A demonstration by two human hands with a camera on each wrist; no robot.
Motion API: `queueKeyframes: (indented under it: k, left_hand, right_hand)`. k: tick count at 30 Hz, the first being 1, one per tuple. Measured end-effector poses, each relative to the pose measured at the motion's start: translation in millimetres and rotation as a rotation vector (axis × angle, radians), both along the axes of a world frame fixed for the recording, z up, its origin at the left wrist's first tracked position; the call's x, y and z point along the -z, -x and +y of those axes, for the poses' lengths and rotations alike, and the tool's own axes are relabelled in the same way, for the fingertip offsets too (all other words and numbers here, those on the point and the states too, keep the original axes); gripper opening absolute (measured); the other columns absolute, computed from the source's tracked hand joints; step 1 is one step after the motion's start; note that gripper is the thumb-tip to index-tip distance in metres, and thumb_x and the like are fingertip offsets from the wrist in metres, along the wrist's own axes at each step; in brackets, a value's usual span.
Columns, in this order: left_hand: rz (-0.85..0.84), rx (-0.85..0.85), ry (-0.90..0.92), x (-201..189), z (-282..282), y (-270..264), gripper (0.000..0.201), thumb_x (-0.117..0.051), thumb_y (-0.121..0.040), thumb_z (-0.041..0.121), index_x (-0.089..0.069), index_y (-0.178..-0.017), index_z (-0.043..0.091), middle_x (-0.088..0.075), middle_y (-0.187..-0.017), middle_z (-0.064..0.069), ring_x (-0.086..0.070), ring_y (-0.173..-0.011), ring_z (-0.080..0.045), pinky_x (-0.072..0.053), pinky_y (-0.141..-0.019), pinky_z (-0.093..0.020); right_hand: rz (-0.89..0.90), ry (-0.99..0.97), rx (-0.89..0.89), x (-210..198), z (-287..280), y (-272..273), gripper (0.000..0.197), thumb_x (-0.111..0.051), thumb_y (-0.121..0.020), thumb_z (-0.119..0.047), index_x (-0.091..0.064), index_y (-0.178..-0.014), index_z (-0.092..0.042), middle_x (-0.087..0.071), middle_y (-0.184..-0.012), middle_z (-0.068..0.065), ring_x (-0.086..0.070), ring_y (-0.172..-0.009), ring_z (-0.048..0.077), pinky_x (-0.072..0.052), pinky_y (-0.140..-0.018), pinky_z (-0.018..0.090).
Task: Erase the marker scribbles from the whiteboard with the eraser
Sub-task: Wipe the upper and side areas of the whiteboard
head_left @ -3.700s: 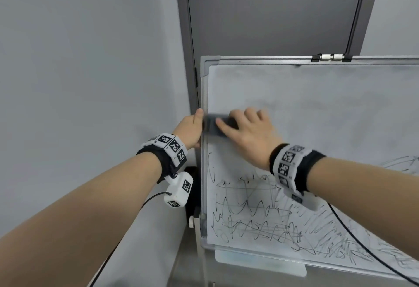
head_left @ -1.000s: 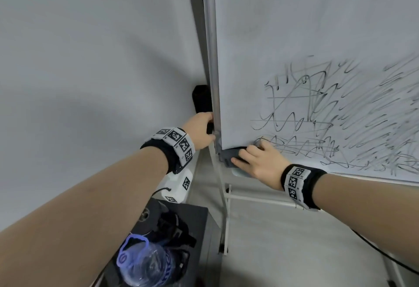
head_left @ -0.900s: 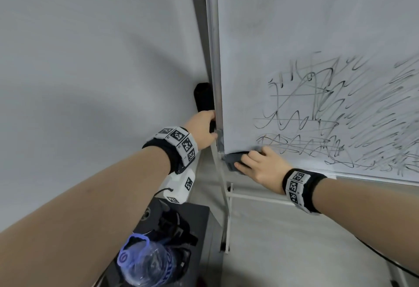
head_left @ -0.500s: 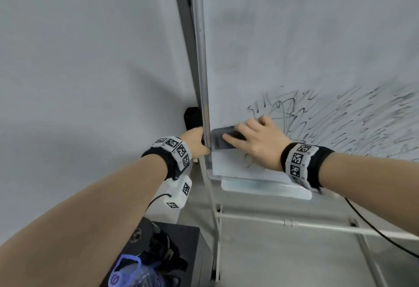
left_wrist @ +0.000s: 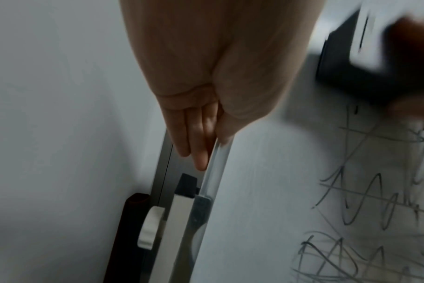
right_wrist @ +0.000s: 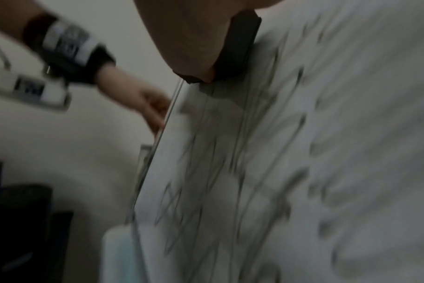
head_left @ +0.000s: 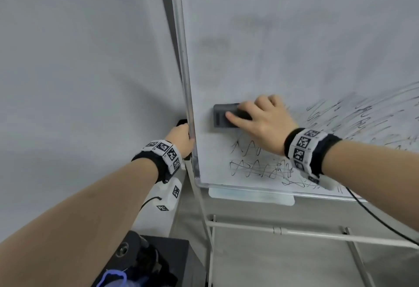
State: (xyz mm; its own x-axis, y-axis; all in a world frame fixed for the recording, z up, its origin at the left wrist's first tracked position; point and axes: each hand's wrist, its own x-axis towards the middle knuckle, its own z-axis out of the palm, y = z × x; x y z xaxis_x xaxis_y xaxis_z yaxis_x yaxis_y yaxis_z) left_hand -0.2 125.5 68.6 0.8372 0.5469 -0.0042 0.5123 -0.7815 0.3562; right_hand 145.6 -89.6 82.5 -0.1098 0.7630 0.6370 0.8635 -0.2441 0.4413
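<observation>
— Counted: one whiteboard (head_left: 294, 37), one eraser (head_left: 223, 115), two hands, left hand (head_left: 181, 138) and right hand (head_left: 264, 121).
— Also two marker-patterned wristbands (head_left: 302, 148), one pale tray (head_left: 251, 196).

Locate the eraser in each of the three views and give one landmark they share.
Head: eraser at centre, under the right hand.
Left wrist: eraser top right, blurred.
Right wrist: eraser top centre, edge-on.
Shared landmark: the whiteboard's left frame edge.

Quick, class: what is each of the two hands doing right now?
Left hand: grips the whiteboard's left frame edge.
Right hand: holds the dark eraser pressed against the whiteboard.
</observation>
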Motion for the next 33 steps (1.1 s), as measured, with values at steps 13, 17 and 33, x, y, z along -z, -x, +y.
queueKeyframes:
  k: [13,17,33]
  left_hand:
    - [0.015,-0.021,-0.003,10.6,9.6,-2.9,0.012,-0.056,-0.097,0.010,-0.056,-0.105,0.001,-0.069,-0.103,-0.018,-0.065,-0.097,-0.033,-0.049,-0.080,-0.037]
    - [0.050,-0.039,-0.006,7.8,9.5,-6.5,0.007,-0.055,-0.097,0.011,-0.049,-0.095,0.007,-0.070,-0.101,-0.018,-0.065,-0.098,-0.033,-0.049,-0.079,-0.038]
    - [0.037,-0.080,0.061,16.5,22.1,-11.5,0.008,-0.060,-0.095,0.017,-0.055,-0.095,0.010,-0.072,-0.096,-0.013,-0.070,-0.090,-0.029,-0.056,-0.086,-0.045]
  right_hand:
    - [0.029,0.431,0.011,168.8,-23.5,25.0,0.059,-0.039,-0.076,-0.010,-0.059,-0.129,-0.024,-0.057,-0.104,0.006,-0.045,-0.086,0.028,-0.033,-0.073,0.039]
    - [-0.010,0.307,-0.017,116.0,-22.6,5.0,0.065,-0.056,-0.073,-0.009,-0.053,-0.136,-0.026,-0.058,-0.107,0.009,-0.041,-0.086,0.028,-0.032,-0.074,0.040]
    - [0.031,-0.180,0.041,-38.2,-32.1,-25.2,0.060,-0.055,-0.077,-0.005,-0.057,-0.133,-0.028,-0.060,-0.118,0.009,-0.042,-0.089,0.027,-0.026,-0.075,0.038]
